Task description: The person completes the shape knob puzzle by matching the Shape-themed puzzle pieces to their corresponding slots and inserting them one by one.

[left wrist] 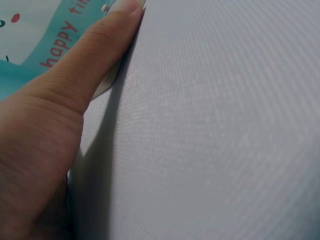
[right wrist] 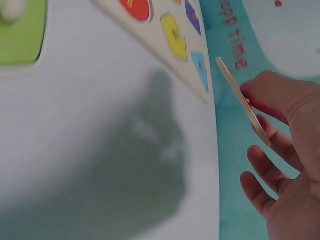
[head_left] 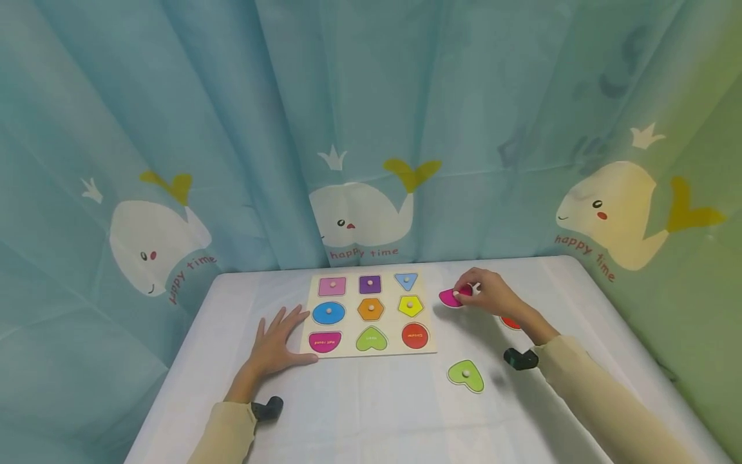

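Observation:
My right hand [head_left: 494,295] pinches a magenta half-round puzzle piece [head_left: 447,299] above the table, to the right of the puzzle board [head_left: 349,336]. The right wrist view shows the piece [right wrist: 235,86] edge-on between thumb and fingers, lifted clear of the surface. Spread out, my left hand [head_left: 271,349] touches the board's left side with fingertips and its near-left corner with the thumb. In the left wrist view that thumb [left wrist: 95,55] lies along the board's edge. Pegged pieces sit in the board's upper two rows; the near row shows printed half-round, heart and circle recesses without pegs.
A green heart piece [head_left: 474,379] with a peg lies on the white table [head_left: 371,399], right of the board's near corner. Partly hidden under my right wrist is a red piece [head_left: 511,323]. A blue curtain [head_left: 359,96] with whales hangs behind the table.

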Action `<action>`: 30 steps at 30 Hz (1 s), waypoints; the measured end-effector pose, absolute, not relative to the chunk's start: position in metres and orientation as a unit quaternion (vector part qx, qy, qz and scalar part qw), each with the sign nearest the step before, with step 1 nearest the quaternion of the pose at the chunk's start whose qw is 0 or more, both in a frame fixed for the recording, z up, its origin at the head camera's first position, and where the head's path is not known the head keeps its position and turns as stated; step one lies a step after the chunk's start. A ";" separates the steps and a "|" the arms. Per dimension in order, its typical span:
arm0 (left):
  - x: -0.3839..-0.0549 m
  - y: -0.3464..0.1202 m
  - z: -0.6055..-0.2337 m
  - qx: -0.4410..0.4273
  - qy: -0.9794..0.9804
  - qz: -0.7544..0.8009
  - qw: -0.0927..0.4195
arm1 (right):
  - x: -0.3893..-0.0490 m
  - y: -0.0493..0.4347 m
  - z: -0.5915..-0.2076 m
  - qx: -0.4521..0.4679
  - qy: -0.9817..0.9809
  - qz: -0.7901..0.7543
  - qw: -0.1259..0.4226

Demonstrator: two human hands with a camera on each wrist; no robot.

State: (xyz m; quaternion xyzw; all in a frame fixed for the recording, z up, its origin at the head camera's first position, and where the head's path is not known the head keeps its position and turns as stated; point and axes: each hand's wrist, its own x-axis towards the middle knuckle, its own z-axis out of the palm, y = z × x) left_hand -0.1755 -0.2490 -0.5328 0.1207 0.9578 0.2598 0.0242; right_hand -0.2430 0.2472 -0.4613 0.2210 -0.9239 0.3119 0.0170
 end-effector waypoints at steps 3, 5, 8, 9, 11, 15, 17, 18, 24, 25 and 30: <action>-0.175 -0.249 -0.534 0.122 0.958 0.260 0.026 | -0.246 0.231 -0.461 0.226 -0.920 0.319 0.007; -0.175 -0.249 -0.534 0.122 0.958 0.259 0.027 | -0.247 0.219 -0.461 0.229 -0.916 0.329 -0.001; -0.175 -0.249 -0.536 0.122 0.958 0.257 0.028 | -0.249 0.203 -0.461 0.239 -0.908 0.343 -0.007; -0.175 -0.249 -0.536 0.121 0.958 0.258 0.027 | -0.249 0.197 -0.461 0.245 -0.906 0.346 -0.008; -0.176 -0.249 -0.536 0.122 0.958 0.258 0.027 | -0.250 0.187 -0.461 0.255 -0.901 0.351 -0.007; -0.176 -0.249 -0.535 0.120 0.958 0.259 0.028 | -0.251 0.164 -0.462 0.270 -0.892 0.363 -0.011; -0.176 -0.249 -0.535 0.118 0.959 0.258 0.029 | -0.252 0.153 -0.463 0.275 -0.887 0.371 -0.016; -0.176 -0.249 -0.535 0.117 0.959 0.257 0.029 | -0.252 0.147 -0.463 0.277 -0.885 0.374 -0.018; -0.175 -0.248 -0.534 0.115 0.960 0.255 0.030 | -0.252 0.117 -0.468 0.291 -0.871 0.395 -0.020; -0.175 -0.248 -0.534 0.115 0.960 0.255 0.029 | -0.252 0.112 -0.469 0.295 -0.868 0.400 -0.018; -0.176 -0.248 -0.534 0.116 0.960 0.253 0.026 | -0.250 0.089 -0.479 0.314 -0.853 0.417 -0.015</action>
